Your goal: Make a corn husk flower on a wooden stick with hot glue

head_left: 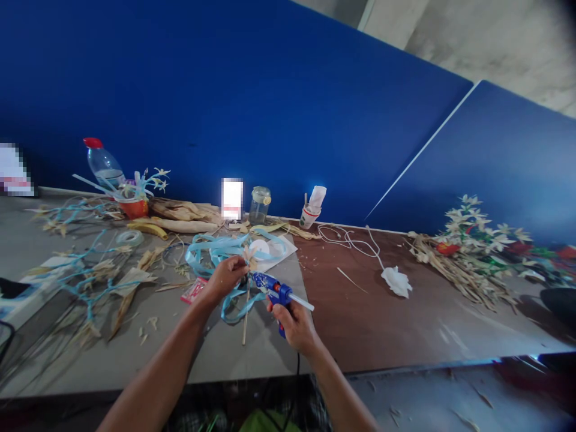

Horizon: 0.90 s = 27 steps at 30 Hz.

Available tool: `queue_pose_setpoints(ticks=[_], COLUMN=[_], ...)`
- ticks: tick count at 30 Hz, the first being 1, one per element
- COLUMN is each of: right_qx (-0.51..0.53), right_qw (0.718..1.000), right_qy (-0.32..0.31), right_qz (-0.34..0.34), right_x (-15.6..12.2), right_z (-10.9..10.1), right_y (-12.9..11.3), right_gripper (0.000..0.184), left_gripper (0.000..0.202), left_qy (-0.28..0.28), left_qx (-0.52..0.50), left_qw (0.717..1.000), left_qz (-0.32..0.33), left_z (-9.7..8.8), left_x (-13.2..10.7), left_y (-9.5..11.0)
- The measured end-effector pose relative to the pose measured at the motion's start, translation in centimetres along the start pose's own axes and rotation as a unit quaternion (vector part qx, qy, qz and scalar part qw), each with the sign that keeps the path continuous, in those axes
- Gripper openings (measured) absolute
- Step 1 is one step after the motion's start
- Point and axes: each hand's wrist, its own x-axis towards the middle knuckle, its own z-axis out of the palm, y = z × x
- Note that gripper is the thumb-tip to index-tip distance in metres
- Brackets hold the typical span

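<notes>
My right hand (pixel 297 324) is wrapped round the handle of a blue hot glue gun (pixel 274 289), with a pale glue stick (pixel 302 302) poking from its back end. Its nozzle points left, close to my left hand (pixel 231 273). The fingers of that hand are pinched on a small pale dried-husk flower (pixel 249 258) with a thin stem (pixel 245 327) hanging below. Whether the nozzle touches the flower I cannot tell. Loops of light blue ribbon (pixel 207 249) lie behind and under my hands. A red-and-white packet (pixel 194 290) rests beside my left wrist.
Blue-wrapped branches (pixel 90 288) and husk scraps spread over the left side. A bottle (pixel 103 165), a glass jar (pixel 260 206) and a paper cup (pixel 310 215) stand along the blue partition. At right are a white cable (pixel 351 240), crumpled tissue (pixel 396 282) and white flowers (pixel 477 225).
</notes>
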Motion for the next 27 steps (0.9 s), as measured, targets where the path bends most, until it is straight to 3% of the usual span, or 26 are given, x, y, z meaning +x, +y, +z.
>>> queue_pose_setpoints(ticks=[11, 21, 27], right_qx=[-0.087, -0.104, -0.096], right_qw=[0.991, 0.989, 0.989], right_qy=[0.016, -0.002, 0.006], right_qz=[-0.097, -0.106, -0.116], right_x=[-0.1, -1.0, -0.2], right_z=[0.2, -0.2, 0.3], right_y=[0.0, -1.1, -0.4], right_gripper=[0.023, 0.022, 0.02], left_gripper=[0.018, 0.02, 0.021], left_qy=[0.006, 0.021, 0.023], left_qx=[-0.011, -0.022, -0.025], left_qw=[1.0, 0.999, 0.999], left_qz=[0.007, -0.014, -0.013], left_z=[0.0, 0.1, 0.1], left_x=[0.1, -0.2, -0.1], left_y=[-0.1, 0.9, 0.7])
